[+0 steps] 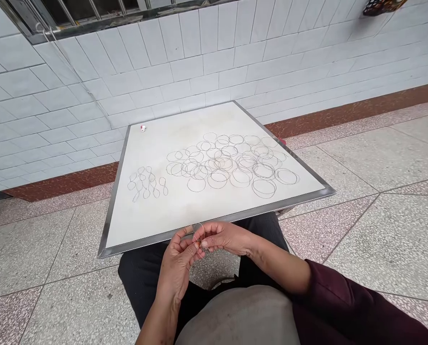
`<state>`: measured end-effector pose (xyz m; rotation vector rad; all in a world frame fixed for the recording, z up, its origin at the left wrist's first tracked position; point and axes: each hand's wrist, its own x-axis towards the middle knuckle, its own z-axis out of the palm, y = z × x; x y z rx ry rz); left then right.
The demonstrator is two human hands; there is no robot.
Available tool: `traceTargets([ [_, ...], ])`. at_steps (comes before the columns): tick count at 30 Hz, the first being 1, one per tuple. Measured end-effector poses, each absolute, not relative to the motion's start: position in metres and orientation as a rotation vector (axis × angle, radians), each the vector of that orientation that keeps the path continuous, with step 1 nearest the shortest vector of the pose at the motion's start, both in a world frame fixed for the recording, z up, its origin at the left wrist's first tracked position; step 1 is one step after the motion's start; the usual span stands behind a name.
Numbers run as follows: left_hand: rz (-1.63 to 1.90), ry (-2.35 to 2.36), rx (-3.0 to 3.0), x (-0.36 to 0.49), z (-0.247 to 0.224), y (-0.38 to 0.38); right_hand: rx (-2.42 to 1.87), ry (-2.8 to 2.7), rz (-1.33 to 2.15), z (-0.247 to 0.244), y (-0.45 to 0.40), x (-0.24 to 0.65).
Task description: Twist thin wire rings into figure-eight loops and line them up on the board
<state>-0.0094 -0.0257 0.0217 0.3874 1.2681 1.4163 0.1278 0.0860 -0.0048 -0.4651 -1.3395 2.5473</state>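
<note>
My left hand (180, 258) and my right hand (225, 238) meet just in front of the table's near edge, above my lap. Both pinch a thin wire loop (199, 225) between thumb and fingers. Part of the wire arcs up above the fingertips, and a bit shows below them. Where the fingertips meet, the crossing of the wire is mostly hidden. On the white table (156, 220) lie many round wire rings (264, 188), overlapping on the right half. To the left rest several smaller wire pieces twisted into figure-eights (163, 186).
A metal strip (138, 245) edges the table. A small white and red item (143, 128) lies near its far left corner. Behind stands a white tiled wall (185, 72) with a barred window (98, 9). Speckled floor tiles (84, 292) surround the table.
</note>
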Motion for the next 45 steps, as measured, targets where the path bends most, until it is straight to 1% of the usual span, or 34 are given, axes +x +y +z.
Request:
traceTargets([
  [3,1.437,1.25,0.359,-0.007,0.021,-0.025,-0.432,-1.28,2.564,-0.004,0.085,0.127],
  [10,1.429,1.21,0.369,-0.002,0.026,-0.027,-0.498,-1.105,2.619,-0.006,0.081,0.127],
  [18,1.41,1.257,0.403,0.002,0.033,-0.03,-0.438,-1.126,2.599,-0.008,0.078,0.127],
  [25,1.477,1.44,0.544,0.005,0.031,-0.03,-0.548,-1.161,2.516,-0.009,0.074,0.12],
  [33,1.522,1.531,0.674,-0.002,0.005,-0.027,-0.641,-1.225,2.354,-0.017,0.068,0.111],
  [39,1.574,1.668,0.699,-0.003,-0.006,-0.023,-0.771,-1.287,2.206,-0.028,0.065,0.102],
  [43,1.584,1.676,0.696,-0.006,-0.007,-0.021,-0.772,-1.312,2.105,-0.031,0.065,0.098],
  [45,1.579,1.636,0.675,-0.007,-0.004,-0.021,-0.764,-1.308,2.116,-0.029,0.066,0.098],
])
